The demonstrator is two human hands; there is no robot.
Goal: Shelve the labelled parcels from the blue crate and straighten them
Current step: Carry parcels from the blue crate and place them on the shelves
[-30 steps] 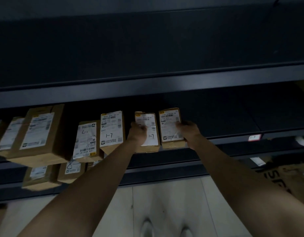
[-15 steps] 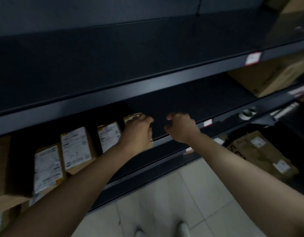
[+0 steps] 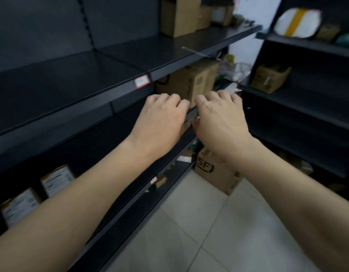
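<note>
Left hand and right hand hover side by side, almost touching, fingers loosely curled and gripping nothing, in front of the dark shelf edge. Labelled parcels stand on the lower shelf at 8 o'clock. At 5 o'clock a printed carton sits on the floor.

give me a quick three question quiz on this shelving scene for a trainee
1. True or false: the left hand grips a parcel.
2. Where is the SF box? A on the floor, B on the top shelf, C in a crate.
3. Fill in: the labelled parcels sit on a low shelf to the person's ____.
Key: 1 false; 2 A; 3 left.
</note>
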